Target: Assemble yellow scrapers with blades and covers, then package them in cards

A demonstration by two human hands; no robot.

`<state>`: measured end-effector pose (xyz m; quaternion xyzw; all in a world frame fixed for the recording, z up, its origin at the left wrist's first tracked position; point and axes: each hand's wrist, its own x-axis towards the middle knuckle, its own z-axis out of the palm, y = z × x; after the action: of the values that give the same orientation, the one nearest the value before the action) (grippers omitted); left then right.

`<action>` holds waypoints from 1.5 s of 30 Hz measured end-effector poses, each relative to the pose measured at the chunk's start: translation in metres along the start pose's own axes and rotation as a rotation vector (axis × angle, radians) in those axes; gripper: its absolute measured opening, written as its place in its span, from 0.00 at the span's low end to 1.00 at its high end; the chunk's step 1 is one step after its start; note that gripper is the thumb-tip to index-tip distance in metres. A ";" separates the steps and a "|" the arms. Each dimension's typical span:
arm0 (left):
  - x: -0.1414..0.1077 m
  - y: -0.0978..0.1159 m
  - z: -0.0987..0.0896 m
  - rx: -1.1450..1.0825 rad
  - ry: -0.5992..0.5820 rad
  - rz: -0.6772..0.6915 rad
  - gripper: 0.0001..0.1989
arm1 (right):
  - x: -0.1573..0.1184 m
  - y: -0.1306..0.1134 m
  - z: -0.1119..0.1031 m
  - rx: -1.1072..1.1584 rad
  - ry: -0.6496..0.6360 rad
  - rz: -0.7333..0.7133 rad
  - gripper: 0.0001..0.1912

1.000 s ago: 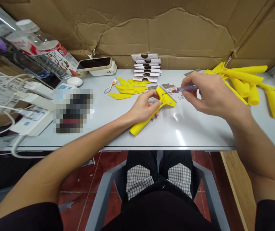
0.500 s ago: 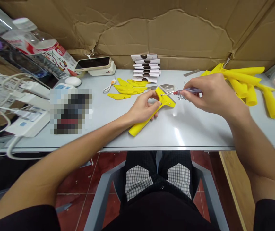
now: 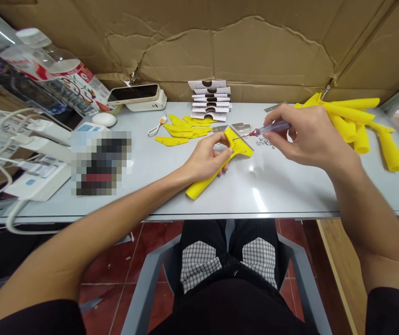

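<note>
My left hand (image 3: 208, 157) is wrapped round a yellow scraper (image 3: 204, 185) near its wide head, with the tubular handle slanting toward the table's front edge. Along the head's far edge runs a metal strip. My right hand (image 3: 302, 135) grips a screwdriver (image 3: 276, 127) with a clear purplish handle, its shaft pointing left and its tip at a screw on the scraper head. Small screws or nuts (image 3: 265, 143) lie in a pile beneath the screwdriver. Metal blades (image 3: 236, 127) rest just behind the scraper, and flat yellow pieces (image 3: 180, 130) are spread to their left.
More yellow scraper handles (image 3: 360, 135) are heaped at the right. Folded white cards (image 3: 211, 101) stand against the cardboard (image 3: 255, 56) at the back. At the left are a phone (image 3: 134, 93), a power strip (image 3: 33, 179) with cables, and bottles (image 3: 70, 77).
The right fingers and the screwdriver handle have shifted slightly; its tip stays at the scraper head. The whole view has moved a little. My left hand keeps its hold.
</note>
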<state>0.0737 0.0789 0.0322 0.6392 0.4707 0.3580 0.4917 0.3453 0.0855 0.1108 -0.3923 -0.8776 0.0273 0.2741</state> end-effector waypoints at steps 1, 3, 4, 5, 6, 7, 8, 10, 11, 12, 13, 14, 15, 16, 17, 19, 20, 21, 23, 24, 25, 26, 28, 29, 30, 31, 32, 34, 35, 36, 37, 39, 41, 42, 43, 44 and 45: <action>0.000 0.000 0.000 -0.004 0.003 -0.001 0.08 | 0.000 0.001 0.001 -0.004 -0.002 0.008 0.10; 0.000 0.000 0.000 -0.006 0.004 -0.002 0.08 | 0.001 0.003 0.004 -0.028 -0.002 0.024 0.11; 0.000 0.000 0.000 -0.004 0.004 -0.002 0.07 | 0.001 0.003 0.005 -0.047 -0.002 0.031 0.12; 0.000 0.000 0.000 0.000 0.005 -0.001 0.07 | 0.001 0.003 0.006 -0.067 -0.005 0.039 0.13; 0.000 0.000 0.000 0.005 0.005 0.000 0.07 | 0.001 0.002 0.006 -0.085 -0.011 0.048 0.14; 0.000 0.001 0.000 0.009 0.007 0.000 0.07 | 0.001 0.000 0.005 -0.099 -0.018 0.055 0.13; -0.001 0.001 0.000 0.013 0.010 0.000 0.07 | 0.001 -0.001 0.004 -0.107 -0.029 0.063 0.13; -0.001 0.001 0.000 0.014 0.013 0.005 0.07 | 0.000 -0.004 0.001 -0.100 -0.060 0.073 0.12; -0.001 0.001 0.000 0.013 0.011 0.008 0.07 | 0.000 -0.005 -0.001 -0.088 -0.076 0.071 0.13; -0.001 0.001 0.000 0.010 0.007 0.010 0.08 | 0.000 -0.005 -0.002 -0.071 -0.083 0.056 0.13; 0.000 0.000 0.000 0.007 0.003 0.011 0.08 | 0.000 -0.004 -0.002 -0.051 -0.079 0.029 0.13; 0.000 0.000 0.000 0.005 0.000 0.009 0.08 | 0.000 -0.003 -0.002 -0.034 -0.068 -0.002 0.13; 0.000 0.000 0.000 0.004 -0.002 0.005 0.07 | 0.000 -0.002 -0.001 -0.022 -0.047 -0.032 0.12; 0.000 0.000 -0.001 0.004 -0.001 0.000 0.07 | 0.000 0.000 0.000 -0.014 -0.027 -0.054 0.11; 0.000 -0.001 -0.001 0.003 -0.001 -0.005 0.07 | 0.000 0.001 0.002 -0.012 -0.010 -0.064 0.10; 0.000 0.000 -0.001 0.004 -0.005 -0.008 0.08 | 0.000 0.002 0.004 -0.017 0.006 -0.054 0.10; 0.000 0.000 -0.001 0.004 -0.006 -0.009 0.08 | 0.000 0.002 0.005 -0.023 0.008 -0.044 0.10; 0.000 0.000 -0.001 0.004 -0.004 -0.010 0.08 | 0.000 0.002 0.006 -0.032 0.006 -0.033 0.11; 0.000 0.000 -0.001 0.005 0.001 -0.015 0.08 | 0.000 0.000 0.006 -0.056 -0.013 0.001 0.12; 0.000 0.001 -0.001 0.004 0.005 -0.019 0.08 | 0.000 -0.001 0.006 -0.069 -0.026 0.019 0.12; 0.000 0.001 0.000 0.001 0.008 -0.021 0.08 | -0.001 -0.002 0.006 -0.081 -0.037 0.035 0.13; 0.000 0.001 0.000 -0.002 0.010 -0.020 0.09 | -0.001 -0.002 0.006 -0.092 -0.045 0.046 0.13; 0.001 0.001 0.000 -0.008 0.013 -0.016 0.08 | -0.001 -0.003 0.006 -0.118 -0.055 0.058 0.14; 0.001 0.001 0.000 -0.010 0.016 -0.015 0.08 | -0.001 -0.004 0.007 -0.137 -0.058 0.064 0.14; 0.001 0.001 0.000 -0.009 0.016 -0.015 0.08 | 0.000 -0.004 0.007 -0.161 -0.066 0.068 0.15; 0.000 0.001 0.001 -0.006 0.017 -0.013 0.08 | 0.000 -0.004 0.007 -0.191 -0.071 0.073 0.17; 0.000 0.001 0.001 0.000 0.017 -0.011 0.08 | 0.001 -0.004 0.008 -0.223 -0.074 0.079 0.18; -0.002 0.001 0.000 0.018 0.015 0.000 0.08 | 0.003 -0.004 0.008 -0.281 -0.084 0.095 0.22; -0.003 0.001 0.000 0.029 0.014 0.009 0.08 | 0.004 -0.004 0.008 -0.306 -0.089 0.109 0.25; -0.004 0.002 0.000 0.040 0.013 0.017 0.08 | 0.005 -0.004 0.008 -0.324 -0.098 0.124 0.28; -0.005 0.002 0.000 0.048 0.013 0.023 0.08 | 0.006 -0.004 0.007 -0.339 -0.100 0.139 0.30; -0.007 0.003 0.001 0.060 0.018 0.030 0.08 | 0.006 -0.005 0.004 -0.347 -0.100 0.149 0.30; -0.007 0.004 0.001 0.062 0.021 0.028 0.08 | 0.004 -0.007 0.000 -0.305 -0.091 0.133 0.22; -0.007 0.004 0.001 0.060 0.021 0.026 0.08 | 0.003 -0.009 -0.002 -0.263 -0.096 0.118 0.17; -0.006 0.004 0.001 0.057 0.020 0.023 0.08 | 0.002 -0.010 -0.004 -0.213 -0.098 0.100 0.14; -0.005 0.003 0.001 0.052 0.019 0.020 0.08 | 0.000 -0.010 -0.006 -0.158 -0.102 0.076 0.13; -0.005 0.003 0.001 0.047 0.018 0.016 0.09 | 0.000 -0.010 -0.007 -0.110 -0.100 0.053 0.13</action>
<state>0.0735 0.0740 0.0347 0.6509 0.4783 0.3565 0.4695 0.3424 0.0770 0.1195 -0.4279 -0.8798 0.0059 0.2069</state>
